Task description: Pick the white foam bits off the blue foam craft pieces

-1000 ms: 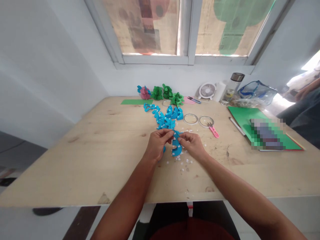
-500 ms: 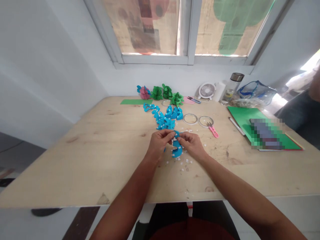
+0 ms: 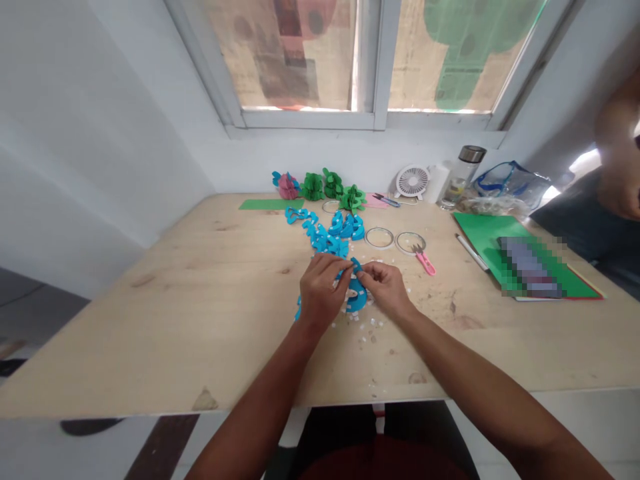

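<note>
Between my two hands is a curved blue paper cutout (image 3: 357, 301) dotted with small white tape squares. My right hand (image 3: 385, 285) pinches its upper right edge between thumb and fingers. My left hand (image 3: 325, 283) is closed at the cutout's upper left, thumb and fingertips pressed together; the fingers partly cover the paper there. A bit of another blue piece (image 3: 299, 309) peeks out left of my left wrist. Just beyond the hands lies a heap of blue paper cutouts (image 3: 325, 239), also with white squares. Small white scraps (image 3: 373, 323) are scattered on the table below.
Two tape rolls (image 3: 379, 237) and pink-handled snips (image 3: 424, 259) lie right of the blue pieces. Green paper flowers (image 3: 313, 187) stand along the wall beside a small fan (image 3: 413, 181) and a glass bottle (image 3: 463, 177). A green folder (image 3: 480, 233) is at right, near another person (image 3: 617, 160).
My left hand has turned over the top of the cutout, its knuckles now covering more of the paper. My right hand stays almost in place. The person at the right has moved further into view.
</note>
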A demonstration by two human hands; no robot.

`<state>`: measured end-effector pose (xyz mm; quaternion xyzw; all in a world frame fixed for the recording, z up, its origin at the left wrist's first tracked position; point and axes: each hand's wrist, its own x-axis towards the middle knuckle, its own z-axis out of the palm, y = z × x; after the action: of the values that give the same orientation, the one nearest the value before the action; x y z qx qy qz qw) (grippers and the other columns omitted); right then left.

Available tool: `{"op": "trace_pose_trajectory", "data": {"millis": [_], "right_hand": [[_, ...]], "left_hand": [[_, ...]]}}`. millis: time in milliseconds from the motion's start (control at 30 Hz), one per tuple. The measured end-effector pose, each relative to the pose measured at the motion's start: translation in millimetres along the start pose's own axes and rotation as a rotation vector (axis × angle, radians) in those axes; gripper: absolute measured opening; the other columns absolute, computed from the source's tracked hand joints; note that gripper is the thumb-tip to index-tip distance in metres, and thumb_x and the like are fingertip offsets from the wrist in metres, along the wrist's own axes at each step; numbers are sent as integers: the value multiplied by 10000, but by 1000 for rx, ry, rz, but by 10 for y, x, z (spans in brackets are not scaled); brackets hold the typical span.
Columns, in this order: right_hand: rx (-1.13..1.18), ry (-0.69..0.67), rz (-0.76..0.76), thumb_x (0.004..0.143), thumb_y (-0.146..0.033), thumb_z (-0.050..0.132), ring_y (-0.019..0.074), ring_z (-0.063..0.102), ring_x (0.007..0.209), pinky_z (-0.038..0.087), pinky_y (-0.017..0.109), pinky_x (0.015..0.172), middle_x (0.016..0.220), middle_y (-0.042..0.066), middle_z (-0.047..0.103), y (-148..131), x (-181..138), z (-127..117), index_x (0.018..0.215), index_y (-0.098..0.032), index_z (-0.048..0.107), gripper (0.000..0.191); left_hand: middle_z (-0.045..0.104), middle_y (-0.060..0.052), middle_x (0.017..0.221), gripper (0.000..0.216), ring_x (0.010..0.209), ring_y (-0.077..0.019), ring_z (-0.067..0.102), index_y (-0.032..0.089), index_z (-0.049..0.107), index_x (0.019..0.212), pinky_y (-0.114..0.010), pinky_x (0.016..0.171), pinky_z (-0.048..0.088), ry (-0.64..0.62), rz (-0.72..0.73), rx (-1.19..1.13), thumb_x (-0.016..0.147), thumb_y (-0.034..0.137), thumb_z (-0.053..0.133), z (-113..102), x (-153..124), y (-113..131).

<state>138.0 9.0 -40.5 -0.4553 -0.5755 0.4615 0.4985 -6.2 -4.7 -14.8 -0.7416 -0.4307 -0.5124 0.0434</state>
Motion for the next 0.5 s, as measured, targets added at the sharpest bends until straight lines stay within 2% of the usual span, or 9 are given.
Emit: {"op": "trace_pose_trajectory", "data": {"millis": [100,500], "right_hand": [[-59,8,-21,694,-355,603,89,379,478,302,212,445,498,-35,437,-9,-1,-4,637,-156,599,207],[-259,-12,-111,725,-315,539,93,363,486,301,214,466,507,-39,406,-51,-42,-16,621,-163,556,185]], "left_hand": [[675,-65,777,132,770,-181,585,159,651,817,-309,739,476,-57,69,64,844,203,529,36,-11,-29],[655,-52,704,206,740,-179,570,162,640,779,-283,697,447,-143,132,142,881,202,466,23,-3,-50]]}}
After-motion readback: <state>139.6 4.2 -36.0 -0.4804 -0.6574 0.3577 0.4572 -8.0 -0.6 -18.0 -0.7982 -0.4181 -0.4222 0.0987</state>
